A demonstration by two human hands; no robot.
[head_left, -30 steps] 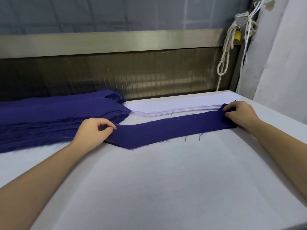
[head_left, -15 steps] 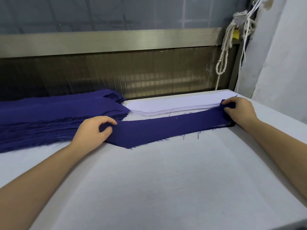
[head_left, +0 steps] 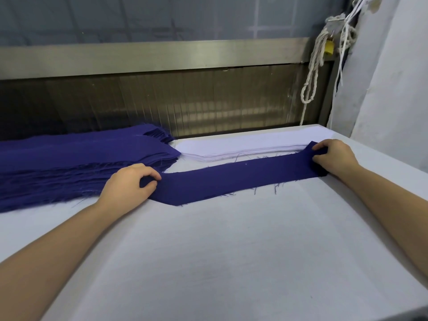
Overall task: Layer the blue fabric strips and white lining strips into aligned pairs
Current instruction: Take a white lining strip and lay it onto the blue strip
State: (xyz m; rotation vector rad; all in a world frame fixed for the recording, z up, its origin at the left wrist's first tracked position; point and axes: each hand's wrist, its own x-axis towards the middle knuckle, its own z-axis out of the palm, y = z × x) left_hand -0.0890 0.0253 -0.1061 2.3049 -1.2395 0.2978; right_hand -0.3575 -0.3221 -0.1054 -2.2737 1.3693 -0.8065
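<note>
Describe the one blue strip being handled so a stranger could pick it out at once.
On the white table, look in front of the blue pile at left and the white stack at the back. One blue strip lies stretched there, the left hand gripping one end and the right hand the other. Unlike the piled strips, it lies alone.

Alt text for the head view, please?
A person holds one blue strip by its ends on a white table, left hand gripping one end, right hand pinching the other. Behind it lie a pile of blue strips on the left and a pile of white strips.
</note>
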